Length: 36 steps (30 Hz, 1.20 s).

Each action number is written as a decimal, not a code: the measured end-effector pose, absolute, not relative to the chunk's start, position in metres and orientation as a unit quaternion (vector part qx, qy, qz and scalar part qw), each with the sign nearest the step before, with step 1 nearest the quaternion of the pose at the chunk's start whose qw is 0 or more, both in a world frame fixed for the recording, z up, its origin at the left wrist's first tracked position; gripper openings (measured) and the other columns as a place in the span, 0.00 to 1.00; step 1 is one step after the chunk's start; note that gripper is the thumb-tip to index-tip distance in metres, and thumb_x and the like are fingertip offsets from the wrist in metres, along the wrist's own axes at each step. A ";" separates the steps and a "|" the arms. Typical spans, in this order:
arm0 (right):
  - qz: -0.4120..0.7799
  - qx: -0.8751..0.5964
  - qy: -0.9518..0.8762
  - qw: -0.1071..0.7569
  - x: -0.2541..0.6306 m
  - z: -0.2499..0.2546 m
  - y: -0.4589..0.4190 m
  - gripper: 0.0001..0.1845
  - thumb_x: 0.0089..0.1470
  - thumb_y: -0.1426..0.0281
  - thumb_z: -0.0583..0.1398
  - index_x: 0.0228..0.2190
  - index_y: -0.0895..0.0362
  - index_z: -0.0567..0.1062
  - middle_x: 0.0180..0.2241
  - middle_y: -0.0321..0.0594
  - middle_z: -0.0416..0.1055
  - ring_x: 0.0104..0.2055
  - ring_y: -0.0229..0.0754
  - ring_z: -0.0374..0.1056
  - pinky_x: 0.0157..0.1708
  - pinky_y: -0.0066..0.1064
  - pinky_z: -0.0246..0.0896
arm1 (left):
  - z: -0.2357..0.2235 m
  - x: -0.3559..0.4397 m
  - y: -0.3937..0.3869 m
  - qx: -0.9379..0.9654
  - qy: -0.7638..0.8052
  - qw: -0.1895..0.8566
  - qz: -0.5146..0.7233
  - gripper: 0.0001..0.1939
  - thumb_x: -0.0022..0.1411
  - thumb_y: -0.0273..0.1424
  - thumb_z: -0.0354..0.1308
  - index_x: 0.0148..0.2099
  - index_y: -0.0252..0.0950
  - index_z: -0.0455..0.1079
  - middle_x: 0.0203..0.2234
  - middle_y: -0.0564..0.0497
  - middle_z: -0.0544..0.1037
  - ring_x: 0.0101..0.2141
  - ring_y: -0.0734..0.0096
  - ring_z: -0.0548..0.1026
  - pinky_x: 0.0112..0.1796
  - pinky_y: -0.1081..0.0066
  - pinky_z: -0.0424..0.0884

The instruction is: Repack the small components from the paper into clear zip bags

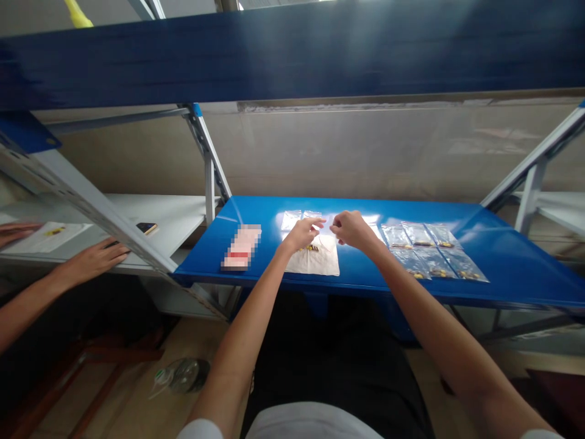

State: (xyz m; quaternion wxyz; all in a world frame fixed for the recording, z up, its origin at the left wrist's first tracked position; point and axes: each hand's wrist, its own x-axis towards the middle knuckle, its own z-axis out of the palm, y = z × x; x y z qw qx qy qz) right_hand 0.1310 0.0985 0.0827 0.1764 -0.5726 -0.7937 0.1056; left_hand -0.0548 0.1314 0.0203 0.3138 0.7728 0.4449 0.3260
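Note:
My left hand (304, 234) is over a cream cloth (315, 264), its fingers apart with nothing visible between them. Small yellow and dark pieces (313, 248) lie on the cloth beneath it. Just right of it, my right hand (353, 229) is closed with fingertips pinched together; whatever they hold, if anything, is too small to make out. Two flat clear bags (291, 220) lie behind my left hand. To the right of my right hand, several clear zip bags (418, 234) with yellow and dark pieces inside lie in two rows.
A blurred pink-and-white item (242, 247) lies left on the blue table (201, 259). A blue shelf beam (292, 55) crosses overhead. At the left, another person's hand (98, 259) rests on a white shelf near a phone (147, 228). A plastic bottle (185, 374) lies on the floor.

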 end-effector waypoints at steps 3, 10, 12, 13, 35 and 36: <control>0.090 -0.569 -0.803 0.156 0.126 0.080 0.101 0.16 0.57 0.76 0.57 0.20 0.60 0.77 0.17 0.47 0.75 0.24 0.46 0.74 0.28 0.31 0.59 | 0.016 -0.058 0.135 0.777 0.441 0.310 0.325 0.19 0.63 0.25 0.55 0.54 0.36 0.78 0.49 0.43 0.82 0.48 0.61 0.79 0.48 0.65 0.74; 0.123 -0.570 -0.800 0.146 0.119 0.080 0.102 0.13 0.60 0.71 0.61 0.23 0.59 0.77 0.17 0.44 0.74 0.21 0.44 0.73 0.25 0.30 0.58 | 0.015 -0.061 0.135 0.783 0.434 0.309 0.322 0.14 0.64 0.29 0.58 0.48 0.35 0.80 0.47 0.43 0.83 0.45 0.62 0.80 0.46 0.66 0.74; 0.126 -0.569 -0.800 0.143 0.119 0.082 0.101 0.15 0.61 0.68 0.62 0.23 0.59 0.76 0.16 0.43 0.73 0.20 0.44 0.72 0.25 0.29 0.57 | 0.015 -0.060 0.134 0.784 0.435 0.306 0.321 0.13 0.64 0.30 0.58 0.47 0.34 0.81 0.46 0.42 0.83 0.44 0.61 0.80 0.45 0.66 0.74; 0.123 -0.568 -0.801 0.140 0.119 0.083 0.100 0.15 0.61 0.67 0.63 0.23 0.59 0.76 0.15 0.43 0.72 0.20 0.45 0.72 0.25 0.29 0.57 | 0.016 -0.059 0.134 0.785 0.434 0.305 0.321 0.13 0.64 0.31 0.58 0.47 0.34 0.81 0.45 0.43 0.83 0.43 0.62 0.80 0.44 0.66 0.74; 0.247 -0.575 -0.653 0.426 0.170 0.048 0.086 0.18 0.60 0.57 0.62 0.28 0.58 0.75 0.23 0.43 0.78 0.19 0.42 0.74 0.19 0.27 0.67 | 0.025 -0.053 0.115 0.696 0.511 0.311 0.397 0.13 0.66 0.27 0.57 0.51 0.36 0.78 0.48 0.44 0.82 0.44 0.64 0.79 0.43 0.69 0.75; 0.270 -0.569 -0.625 0.462 0.174 0.042 0.086 0.19 0.59 0.55 0.63 0.29 0.59 0.75 0.24 0.44 0.78 0.21 0.43 0.75 0.19 0.28 0.68 | 0.025 -0.053 0.112 0.687 0.520 0.312 0.400 0.13 0.67 0.29 0.56 0.52 0.35 0.77 0.48 0.43 0.82 0.44 0.63 0.79 0.42 0.69 0.75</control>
